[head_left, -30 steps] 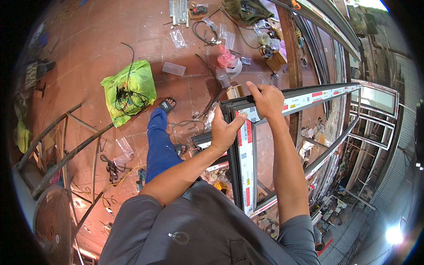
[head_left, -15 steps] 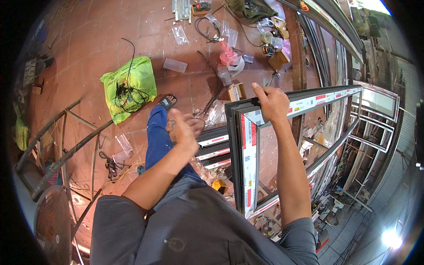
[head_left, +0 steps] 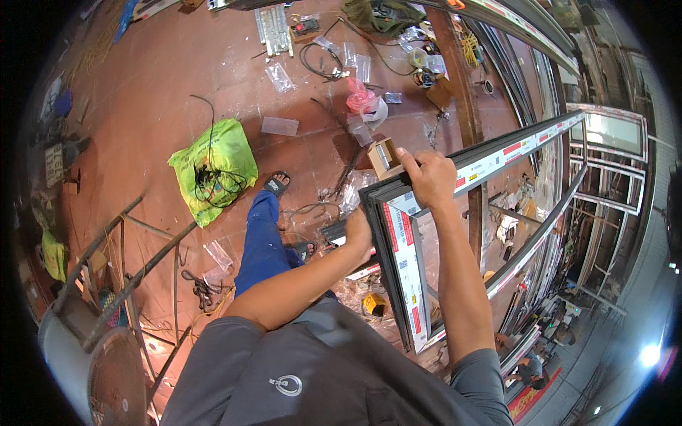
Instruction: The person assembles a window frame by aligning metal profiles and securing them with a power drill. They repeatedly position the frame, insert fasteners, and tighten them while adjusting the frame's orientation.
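Observation:
A black window frame, covered with white-and-red printed protective film, stands tilted in front of me and stretches away to the right. My right hand is closed over its upper rail near the left corner, thumb on top. At the outer left edge of that corner is my left hand, closed against the frame's side with its fingertips hidden. Just beyond the corner an open cardboard box holds a pale metallic piece.
On the red tiled floor lie a lime-green bag with a black cable, clear plastic sleeves and a pink plastic bag. A metal stand is at my left. More frames lean at the right; a person is below them.
My left hand has moved right, from open in mid-air to the frame's left edge. My right hand keeps its grip on the upper rail. The view has shifted slightly.

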Available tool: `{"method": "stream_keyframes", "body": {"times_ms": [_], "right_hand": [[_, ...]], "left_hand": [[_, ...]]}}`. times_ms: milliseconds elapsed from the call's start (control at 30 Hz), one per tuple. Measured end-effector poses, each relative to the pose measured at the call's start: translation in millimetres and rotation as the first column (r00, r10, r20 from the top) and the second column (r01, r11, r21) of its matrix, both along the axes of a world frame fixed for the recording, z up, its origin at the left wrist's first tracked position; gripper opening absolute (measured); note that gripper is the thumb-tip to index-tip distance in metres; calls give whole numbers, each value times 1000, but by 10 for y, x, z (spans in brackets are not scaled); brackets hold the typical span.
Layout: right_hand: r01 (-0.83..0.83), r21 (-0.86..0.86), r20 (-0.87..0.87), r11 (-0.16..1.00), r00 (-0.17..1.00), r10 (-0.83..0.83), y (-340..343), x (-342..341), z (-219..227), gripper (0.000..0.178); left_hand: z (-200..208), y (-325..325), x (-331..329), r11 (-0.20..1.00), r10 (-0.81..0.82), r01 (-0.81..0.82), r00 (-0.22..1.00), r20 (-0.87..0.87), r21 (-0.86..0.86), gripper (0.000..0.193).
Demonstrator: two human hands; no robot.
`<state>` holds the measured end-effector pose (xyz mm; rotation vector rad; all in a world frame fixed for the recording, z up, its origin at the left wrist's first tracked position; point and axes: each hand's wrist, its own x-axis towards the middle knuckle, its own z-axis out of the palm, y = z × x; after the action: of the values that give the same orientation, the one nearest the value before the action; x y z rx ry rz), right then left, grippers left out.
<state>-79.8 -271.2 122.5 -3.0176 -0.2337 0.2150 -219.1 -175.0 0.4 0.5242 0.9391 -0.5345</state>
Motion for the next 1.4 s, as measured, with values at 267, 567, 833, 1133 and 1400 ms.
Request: {"method": "stream_keyframes", "body": {"times_ms": [267, 567, 833, 1133, 1400], "right_hand": [[241, 967, -184, 83, 886, -426, -463, -91, -114, 40], [166, 955, -251, -245, 12, -968, -562, -2680, 472, 31], [-156, 892, -407, -425, -685, -604, 13, -5165, -423, 26], [130, 805, -302, -579, -751, -587, -114, -4646, -784, 32], [570, 513, -73, -642, -716, -695, -154, -4649, -546, 28]], "left_hand": [[400, 988, 515, 908, -406, 410, 816, 412, 82, 50], [648, 1130, 1272, 453, -854, 670, 138, 501, 588, 58], [1252, 153, 1644, 338, -829, 132, -428, 361, 932, 64], [1850, -2673, -951, 525, -7, -57, -998, -63, 849, 64], [1233, -3153, -2091, 592, 35, -230, -950, -310, 773, 52]]}}
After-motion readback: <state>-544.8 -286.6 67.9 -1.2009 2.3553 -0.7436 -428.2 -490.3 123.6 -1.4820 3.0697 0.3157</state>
